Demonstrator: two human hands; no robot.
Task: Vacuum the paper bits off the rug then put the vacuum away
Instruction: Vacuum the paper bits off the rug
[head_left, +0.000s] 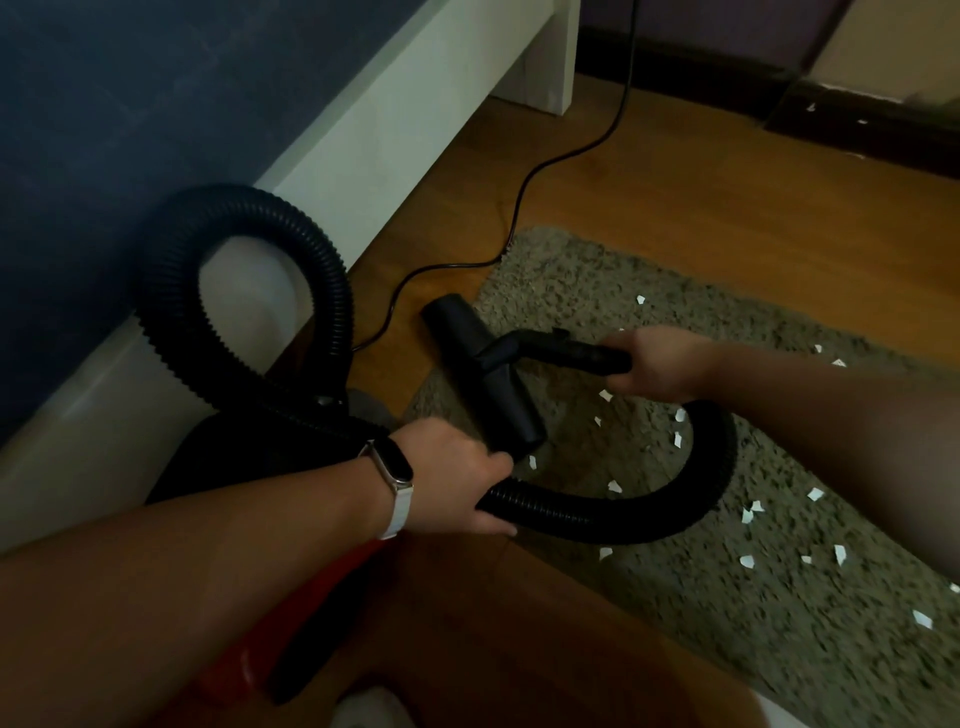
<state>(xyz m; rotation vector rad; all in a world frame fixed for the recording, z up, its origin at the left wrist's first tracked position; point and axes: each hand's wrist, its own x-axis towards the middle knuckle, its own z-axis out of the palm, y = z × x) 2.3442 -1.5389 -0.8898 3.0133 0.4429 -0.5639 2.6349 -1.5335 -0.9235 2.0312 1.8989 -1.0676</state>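
A grey shaggy rug (727, 597) lies on the wooden floor, strewn with several white paper bits (815, 493). My right hand (654, 366) grips the black handle tube of the vacuum, whose floor nozzle (483, 374) rests at the rug's left edge. My left hand (462, 478), a watch on its wrist, is closed around the black ribbed hose (597, 514), which curves over the rug and loops high at the left. The red and black vacuum body (249, 649) sits low at the left, mostly hidden under my left arm.
A white bed frame (374, 135) with a blue mattress runs along the left. A black power cord (566, 150) snakes over the wooden floor (649, 182) toward the back wall. A dark skirting board lines the far wall.
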